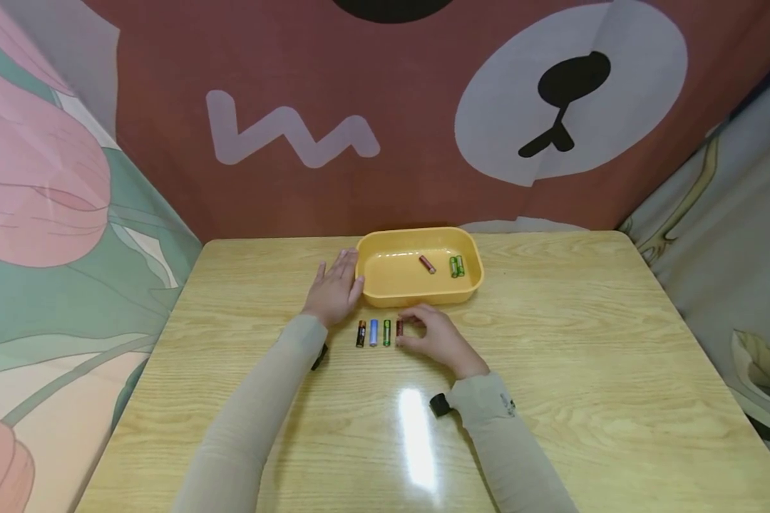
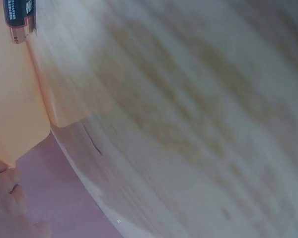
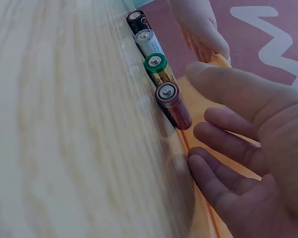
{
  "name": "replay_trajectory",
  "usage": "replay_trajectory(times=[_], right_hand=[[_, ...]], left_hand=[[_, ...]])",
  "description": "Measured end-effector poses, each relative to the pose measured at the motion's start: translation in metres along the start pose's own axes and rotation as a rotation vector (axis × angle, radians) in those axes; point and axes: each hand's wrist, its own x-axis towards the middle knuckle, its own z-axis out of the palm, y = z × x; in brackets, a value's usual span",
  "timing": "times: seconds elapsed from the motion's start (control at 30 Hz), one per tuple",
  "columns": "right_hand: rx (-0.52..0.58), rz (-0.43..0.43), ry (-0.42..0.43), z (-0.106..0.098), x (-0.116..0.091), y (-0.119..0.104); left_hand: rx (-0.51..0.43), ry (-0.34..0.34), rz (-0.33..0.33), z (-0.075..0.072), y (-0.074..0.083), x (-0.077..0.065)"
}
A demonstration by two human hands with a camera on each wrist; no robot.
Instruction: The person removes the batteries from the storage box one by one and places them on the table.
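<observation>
Wooden table (image 1: 552, 370), four batteries (image 1: 387, 333) — right fingers (image 3: 229, 145) beside

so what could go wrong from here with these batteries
The right hand reaches closely around the row's red battery; a nudge could roll it into the green battery beside it and upset the row.

The left hand is at the end of the yellow tray; if it bumps the tray, the loose green pair inside might slide or roll.
</observation>
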Motion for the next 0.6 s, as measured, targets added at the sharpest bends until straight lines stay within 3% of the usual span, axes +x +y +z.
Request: replay_trajectory(times=[0.6], right_hand=[[0.027,-0.15,0.212,-0.013,-0.006,-0.018]], left_hand=[[0.001,0.004,0.01,-0.003,0.002,-0.001]])
